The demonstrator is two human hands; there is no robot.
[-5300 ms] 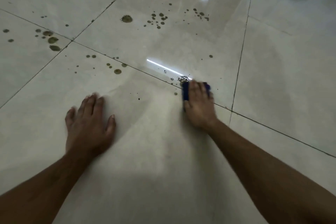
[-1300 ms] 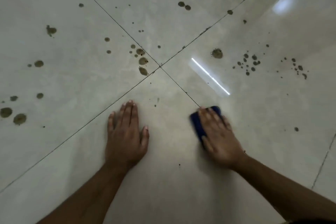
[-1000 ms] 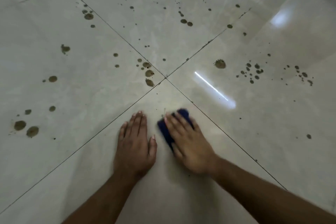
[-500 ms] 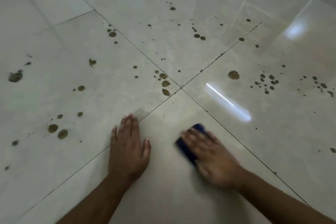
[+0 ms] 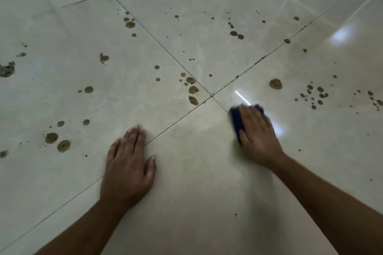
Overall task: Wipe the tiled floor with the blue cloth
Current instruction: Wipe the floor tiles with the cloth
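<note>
The pale glossy tiled floor (image 5: 196,172) fills the head view, with four tiles meeting at a grout cross a little above centre. My right hand (image 5: 258,132) presses flat on the folded blue cloth (image 5: 237,121), just right of that cross; only the cloth's left edge and far corner show past my fingers, and the hand looks blurred. My left hand (image 5: 129,164) lies flat on the floor with its fingers spread, its fingertips at a grout line. It holds nothing.
Brown dried spots are scattered over the far tiles: a cluster by the grout cross (image 5: 191,91), two larger blots at the left (image 5: 57,142), a splat (image 5: 275,84) and small dots at the right (image 5: 315,95). The near tile under my arms shows only tiny specks.
My right hand has slid the blue cloth to the right and away from me, up to the grout line near the bright reflection. My left hand stays planted; the view has shifted slightly.
</note>
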